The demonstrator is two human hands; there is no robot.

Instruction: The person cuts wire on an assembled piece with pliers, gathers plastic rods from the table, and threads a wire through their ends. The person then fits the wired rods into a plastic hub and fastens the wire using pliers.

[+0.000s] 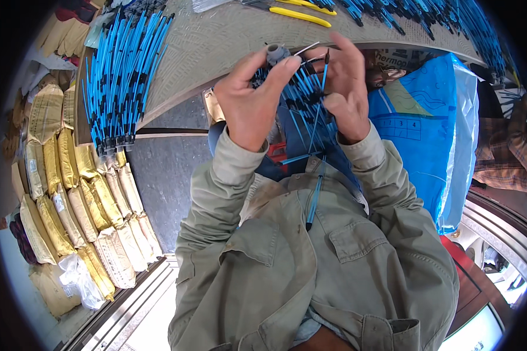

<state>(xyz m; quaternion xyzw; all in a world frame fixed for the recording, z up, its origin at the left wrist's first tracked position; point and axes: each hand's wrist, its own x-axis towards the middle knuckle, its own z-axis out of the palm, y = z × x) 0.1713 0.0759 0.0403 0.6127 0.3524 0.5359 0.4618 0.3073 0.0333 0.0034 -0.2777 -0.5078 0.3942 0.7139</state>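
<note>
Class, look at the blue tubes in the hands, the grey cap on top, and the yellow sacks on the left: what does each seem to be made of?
Blue tubes: probably plastic, smooth and slightly glossy, thin, evenly coloured.
Grey cap: likely moulded plastic, matte, pinched by the left hand.
Yellow sacks: apparently woven plastic fabric, dull, creased and bulging.
The right hand holds one tube end.

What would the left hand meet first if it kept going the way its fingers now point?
Probably the table edge just beyond the left hand, whose fingertips pinch a small grey connector; depth is unclear, so it might pass below.
</note>
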